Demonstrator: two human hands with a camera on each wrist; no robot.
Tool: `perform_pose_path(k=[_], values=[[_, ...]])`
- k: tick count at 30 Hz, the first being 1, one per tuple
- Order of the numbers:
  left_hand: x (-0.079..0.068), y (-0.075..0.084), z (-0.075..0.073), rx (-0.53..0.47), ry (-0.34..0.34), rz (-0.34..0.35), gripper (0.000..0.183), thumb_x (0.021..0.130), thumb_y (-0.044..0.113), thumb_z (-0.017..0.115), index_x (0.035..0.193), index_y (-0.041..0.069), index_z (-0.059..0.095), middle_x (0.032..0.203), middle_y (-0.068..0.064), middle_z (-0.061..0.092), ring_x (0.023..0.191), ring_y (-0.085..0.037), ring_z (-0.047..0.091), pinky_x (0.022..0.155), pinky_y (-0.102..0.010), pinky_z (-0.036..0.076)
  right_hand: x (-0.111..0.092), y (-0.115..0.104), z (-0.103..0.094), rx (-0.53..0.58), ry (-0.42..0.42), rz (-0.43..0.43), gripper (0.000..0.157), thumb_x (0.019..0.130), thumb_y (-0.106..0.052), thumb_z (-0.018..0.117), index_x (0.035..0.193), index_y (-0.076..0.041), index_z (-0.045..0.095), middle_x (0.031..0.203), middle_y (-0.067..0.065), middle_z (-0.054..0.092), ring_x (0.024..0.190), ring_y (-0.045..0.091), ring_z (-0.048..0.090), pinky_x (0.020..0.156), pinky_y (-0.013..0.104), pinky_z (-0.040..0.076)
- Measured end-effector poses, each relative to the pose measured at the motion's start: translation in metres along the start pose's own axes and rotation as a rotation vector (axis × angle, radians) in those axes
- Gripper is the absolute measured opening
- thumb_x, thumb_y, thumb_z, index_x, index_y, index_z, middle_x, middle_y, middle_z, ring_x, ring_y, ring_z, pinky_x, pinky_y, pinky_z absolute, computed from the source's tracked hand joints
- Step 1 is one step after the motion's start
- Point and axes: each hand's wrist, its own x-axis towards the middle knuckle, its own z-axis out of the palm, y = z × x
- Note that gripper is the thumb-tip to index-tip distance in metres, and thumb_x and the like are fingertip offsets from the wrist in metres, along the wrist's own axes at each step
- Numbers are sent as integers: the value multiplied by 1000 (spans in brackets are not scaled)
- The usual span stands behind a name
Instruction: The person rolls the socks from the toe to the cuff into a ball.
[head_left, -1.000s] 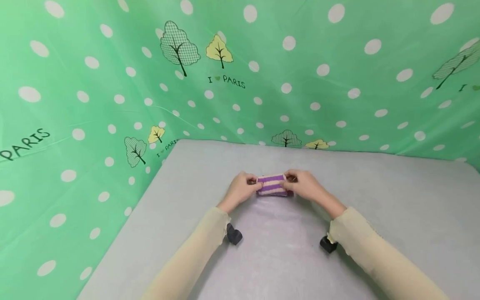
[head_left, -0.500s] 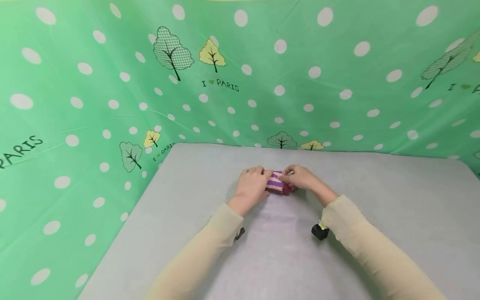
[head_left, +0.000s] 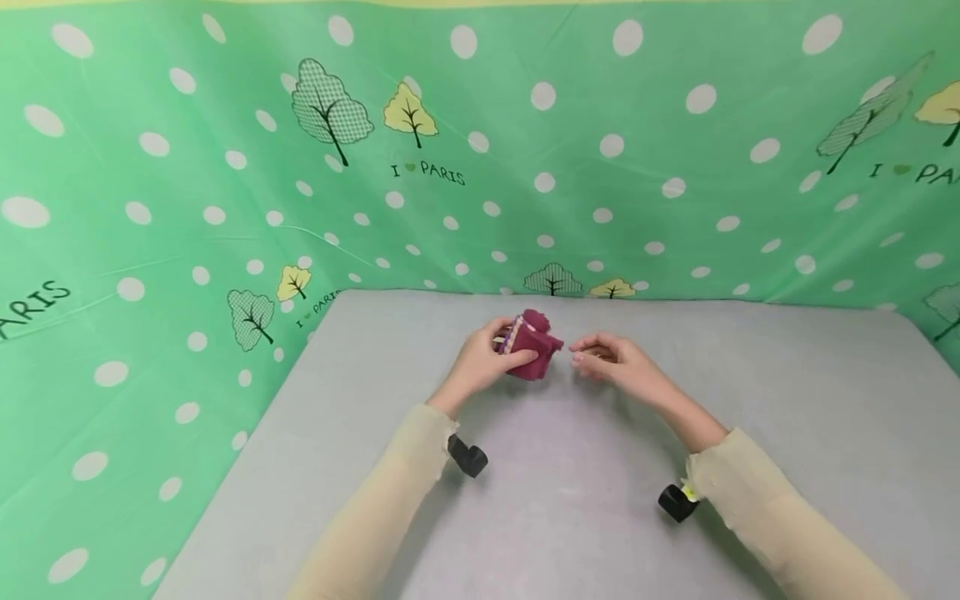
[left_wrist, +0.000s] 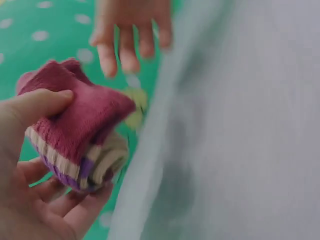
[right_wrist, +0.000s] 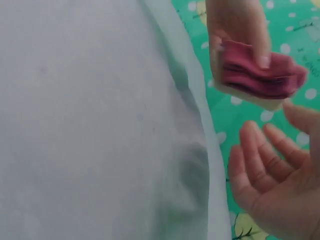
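My left hand (head_left: 480, 358) grips a rolled bundle of socks (head_left: 531, 352) above the table, thumb on top and fingers beneath. In the left wrist view the socks (left_wrist: 82, 117) show plain maroon knit over a ribbed band of cream and purple stripes, with a cream roll at one end. Just to the right of the bundle, apart from it, is my right hand (head_left: 618, 362), its fingers loosely bent and holding nothing. The right wrist view shows that same right hand (right_wrist: 275, 175) palm up, near the folded maroon layers of the socks (right_wrist: 260, 72).
A grey cloth covers the table (head_left: 570, 500). Behind and to the left hangs a green curtain (head_left: 450, 92) with white dots and printed trees. Black wrist cameras sit under both cream sleeves (head_left: 375, 508).
The bundle has turned from its striped side to its maroon side and been lifted in my left hand. My right hand has let go and moved off to the right.
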Motion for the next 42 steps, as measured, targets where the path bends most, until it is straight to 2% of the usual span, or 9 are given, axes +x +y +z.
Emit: perform_pose_path(k=[5, 10, 13, 20, 25, 29, 32, 39, 42], values=[[-10, 9, 0, -279, -138, 2, 55, 89, 20, 71, 140, 8, 54, 132, -16, 63, 115, -29, 62, 92, -34, 54, -6, -12, 7, 85, -5, -135, 31, 99, -7, 56, 125, 10, 55, 113, 23, 66, 91, 9, 67, 82, 29, 59], [-20, 13, 5, -378, -190, -53, 53, 90, 20, 69, 140, 9, 52, 133, -16, 63, 119, -25, 62, 95, -36, 54, -9, -18, 10, 86, -1, -214, 24, 100, -5, 55, 118, 9, 61, 102, -8, 69, 86, 6, 66, 79, 28, 58], [-23, 14, 8, -410, -208, -67, 51, 91, 20, 68, 138, 9, 52, 132, -17, 64, 116, -24, 64, 94, -36, 56, -11, -18, 9, 89, -11, -231, 23, 100, -3, 54, 116, 10, 63, 100, -11, 70, 85, 5, 67, 80, 28, 58], [-29, 18, 16, -333, -147, -29, 44, 89, 21, 72, 127, 8, 56, 124, -14, 65, 108, -19, 63, 93, -34, 54, -16, -24, 12, -64, 114, -244, 16, 96, 1, 58, 107, 6, 68, 103, 20, 72, 82, 1, 65, 75, 24, 58], [-32, 21, 25, -263, -96, -56, 43, 88, 31, 71, 122, 9, 56, 118, -12, 65, 102, -19, 61, 87, -31, 53, -19, -31, 21, -199, 290, -344, 11, 92, 3, 60, 93, -1, 70, 84, 13, 72, 72, 3, 61, 64, 22, 50], [-33, 24, 32, -155, -54, -88, 46, 86, 36, 72, 116, 7, 53, 110, -15, 65, 92, -18, 60, 76, -28, 50, -19, -33, 29, -344, 354, -430, 9, 88, 4, 64, 87, -5, 67, 75, 4, 68, 68, 5, 56, 61, 23, 50], [-35, 30, 34, -60, -6, -78, 50, 84, 35, 75, 114, 7, 47, 109, -16, 65, 87, -18, 59, 72, -27, 49, -18, -32, 35, -476, 387, -423, 10, 86, -1, 69, 84, -7, 62, 70, 1, 61, 64, 6, 50, 57, 22, 46], [-40, 25, 33, -290, -148, -109, 59, 85, 31, 79, 123, 10, 40, 114, -17, 67, 87, -16, 68, 77, -28, 57, -18, -32, 41, -532, 434, -339, 15, 84, -3, 73, 83, -7, 59, 68, 2, 57, 61, 9, 48, 54, 20, 42], [-38, 19, 34, -348, -154, -87, 50, 89, 28, 75, 121, 10, 40, 112, -19, 69, 86, -14, 67, 75, -27, 57, -20, -33, 41, -533, 428, -356, 13, 83, -3, 75, 82, -8, 63, 68, 1, 61, 63, 9, 52, 56, 21, 47]])
